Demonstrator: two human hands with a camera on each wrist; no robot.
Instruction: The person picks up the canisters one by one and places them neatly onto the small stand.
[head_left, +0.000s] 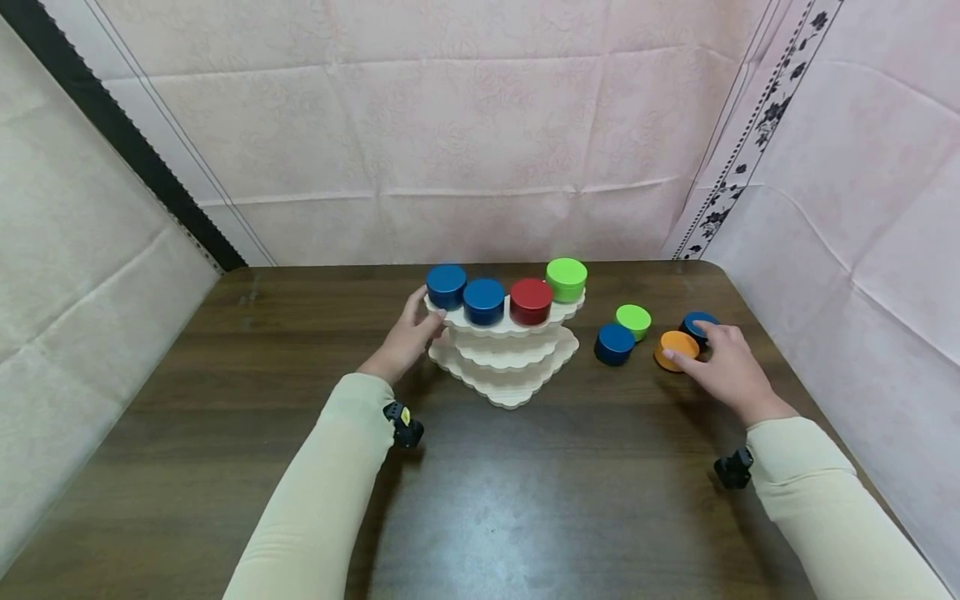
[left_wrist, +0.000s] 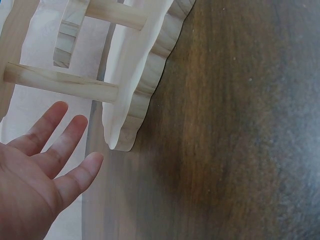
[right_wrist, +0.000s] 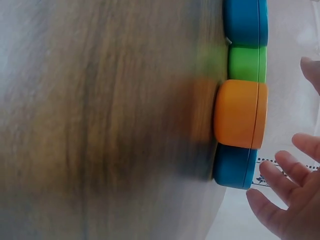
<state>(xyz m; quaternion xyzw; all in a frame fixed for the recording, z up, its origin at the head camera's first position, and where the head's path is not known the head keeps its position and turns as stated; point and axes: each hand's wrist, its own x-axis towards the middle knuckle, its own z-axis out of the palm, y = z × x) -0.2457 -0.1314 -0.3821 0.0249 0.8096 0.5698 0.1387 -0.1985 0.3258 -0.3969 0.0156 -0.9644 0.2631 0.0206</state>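
A pale wooden tiered stand [head_left: 508, 385] with scalloped edges stands at the table's far side. Its top tier bears two blue round tins [head_left: 483, 302], a red tin [head_left: 531, 302] and a green tin [head_left: 566, 279]. My left hand [head_left: 408, 337] pinches the top tier's left corner, beside the outer blue tin. Its other fingers [left_wrist: 60, 145] spread loosely near a wooden post in the left wrist view. My right hand [head_left: 727, 371] hovers with spread fingers over an orange tin [right_wrist: 240, 115] and a blue tin [right_wrist: 232, 166], its thumb overlapping the orange one in the head view.
Left of the orange tin, another blue tin [head_left: 614, 344] and a green tin [head_left: 633, 321] stand close together on the brown wooden table [head_left: 480, 500]. Pale cloth [head_left: 480, 150] hangs behind the table and along both sides.
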